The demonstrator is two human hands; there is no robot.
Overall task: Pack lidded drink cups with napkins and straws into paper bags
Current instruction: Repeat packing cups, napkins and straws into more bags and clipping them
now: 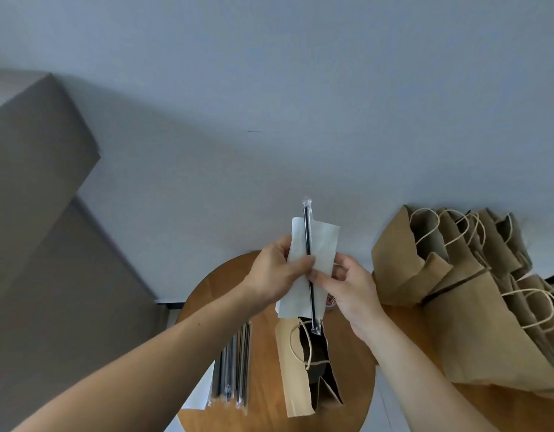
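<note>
Both hands hold a white napkin (322,241) with a black straw (307,235) in clear wrapping laid along it. My left hand (279,269) grips the napkin's left side, its thumb pressing on the straw. My right hand (347,285) pinches the napkin and straw from the right. Directly below them an open brown paper bag (293,369) with twine handles stands on a round wooden table (263,400); the straw's lower tip hangs over its mouth. Its inside is dark, so what it holds is hidden.
A bundle of wrapped straws (233,369) lies on the table left of the bag, on a white sheet (194,397). Several brown paper bags (456,275) with handles stand on a second wooden surface at right. Large cardboard boxes (36,213) fill the left side.
</note>
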